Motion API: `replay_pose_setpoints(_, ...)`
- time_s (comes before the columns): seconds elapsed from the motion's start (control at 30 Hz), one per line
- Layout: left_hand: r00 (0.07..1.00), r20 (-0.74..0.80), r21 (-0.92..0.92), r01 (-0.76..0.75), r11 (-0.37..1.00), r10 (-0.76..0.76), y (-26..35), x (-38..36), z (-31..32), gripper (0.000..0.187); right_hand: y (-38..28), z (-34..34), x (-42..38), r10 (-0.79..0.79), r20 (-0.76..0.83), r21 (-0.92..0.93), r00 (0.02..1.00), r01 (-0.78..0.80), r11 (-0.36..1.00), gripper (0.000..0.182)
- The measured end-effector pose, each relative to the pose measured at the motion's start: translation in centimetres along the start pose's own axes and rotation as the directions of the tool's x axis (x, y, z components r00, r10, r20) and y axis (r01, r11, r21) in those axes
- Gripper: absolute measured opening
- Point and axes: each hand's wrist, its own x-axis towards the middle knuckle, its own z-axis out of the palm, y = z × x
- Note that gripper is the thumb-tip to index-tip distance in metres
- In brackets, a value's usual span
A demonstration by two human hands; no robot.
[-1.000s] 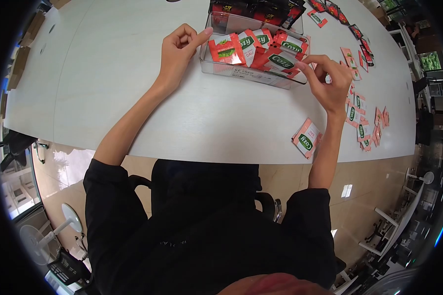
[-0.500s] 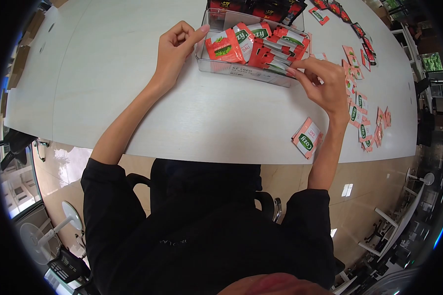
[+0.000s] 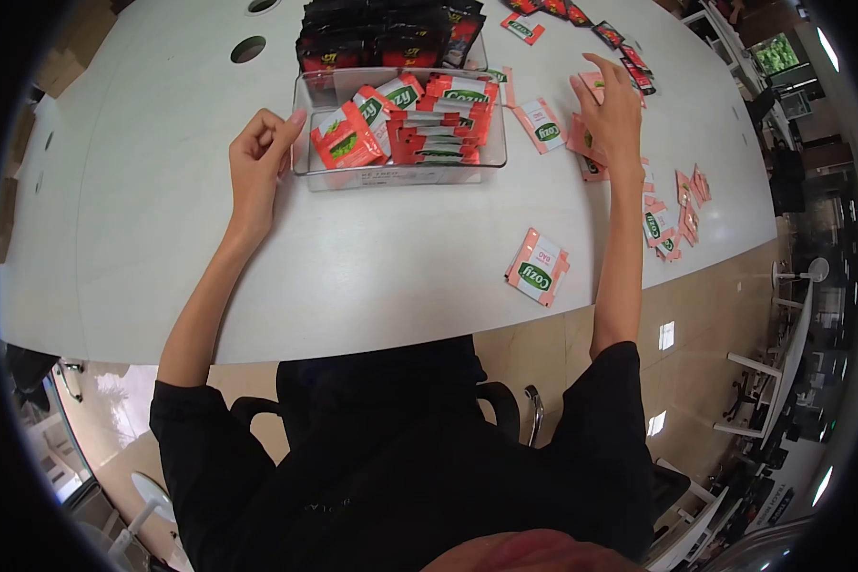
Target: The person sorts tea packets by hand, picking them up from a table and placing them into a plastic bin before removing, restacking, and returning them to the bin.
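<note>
A clear plastic bin (image 3: 400,176) on the white table (image 3: 353,257) holds a row of orange Cozy tea sachets (image 3: 419,124). My left hand (image 3: 260,157) rests loosely curled against the bin's left wall, fingertips touching the rim, holding nothing. To the right of the bin, my right hand (image 3: 612,119) lies spread with its fingers flat on loose orange sachets (image 3: 586,143) on the table. One more sachet (image 3: 541,124) lies between the bin and that hand.
A second bin of black sachets (image 3: 381,33) stands behind the clear one. Several loose sachets (image 3: 672,214) are scattered along the table's right side, black ones (image 3: 620,43) farther back. A small stack of sachets (image 3: 538,267) lies near the front edge. Two cable holes (image 3: 248,48) sit at the back left.
My right hand left the bin's right end and moved right onto the loose sachets. The sachets in the bin now stand in a neater row. The view shifted, the left hand stayed by the bin.
</note>
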Motion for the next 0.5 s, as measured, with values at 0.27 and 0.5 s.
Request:
replay_pose_setpoints(0.27, 1.0, -0.005, 0.039, 0.028, 0.999, -0.028, 0.0, 0.0, -0.1, 0.036, 7.2, 1.8, -3.1, 0.289, 0.138, 0.174, 0.947, -0.31, 0.935, 0.033)
replay_pose_setpoints(0.5, 1.0, -0.014, 0.063, 0.029, 0.998, -0.028, 0.4, 0.1, -0.1, 0.036, 3.7, -0.2, -1.9, 0.253, -0.022, 0.164, 0.967, -0.246, 0.955, 0.027)
